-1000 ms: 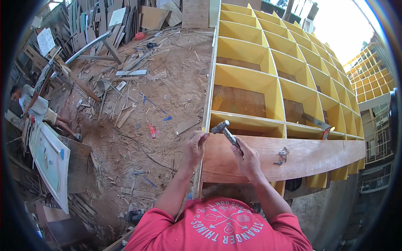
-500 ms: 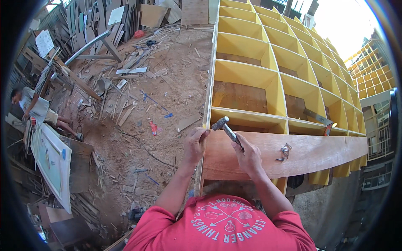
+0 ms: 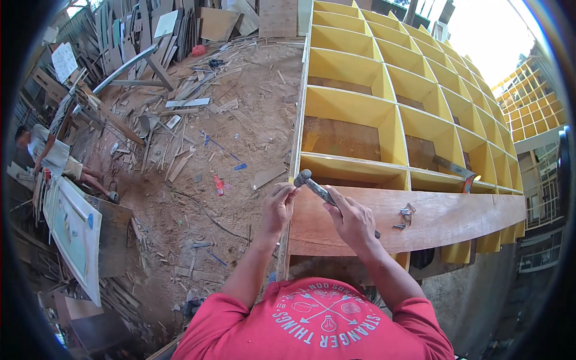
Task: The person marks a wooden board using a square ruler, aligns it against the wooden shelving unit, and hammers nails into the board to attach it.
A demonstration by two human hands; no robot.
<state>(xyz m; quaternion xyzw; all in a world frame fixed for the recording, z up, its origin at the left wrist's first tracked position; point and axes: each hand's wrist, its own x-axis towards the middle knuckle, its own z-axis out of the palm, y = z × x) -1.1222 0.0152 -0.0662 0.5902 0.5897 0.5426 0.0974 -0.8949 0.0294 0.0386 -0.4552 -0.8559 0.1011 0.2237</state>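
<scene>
My right hand (image 3: 355, 223) is wrapped round the handle of a hammer (image 3: 320, 192). The hammer's metal head is right by the fingertips of my left hand (image 3: 278, 209), at the left edge of a large yellow wooden grid frame (image 3: 391, 129). Thumb and fingers of that left hand are pinched together; what they hold, if anything, is too small to make out. Beneath the hammer a reddish-brown curved plywood board (image 3: 462, 217) lies across the near end of the frame. Several loose nails (image 3: 405, 216) rest on the board, right of my right hand.
A flat metal tool (image 3: 454, 167) leans across the frame's cells. Wood scraps (image 3: 180, 168) litter the dirt floor on the left. At far left another person (image 3: 51, 150) bends over a pale framed panel (image 3: 72, 231). Boards (image 3: 129, 36) are stacked behind.
The hammer head has come down and left to my left fingertips. My right hand has tilted with it, and the handle's end now shows past the hand. The left hand has barely moved.
</scene>
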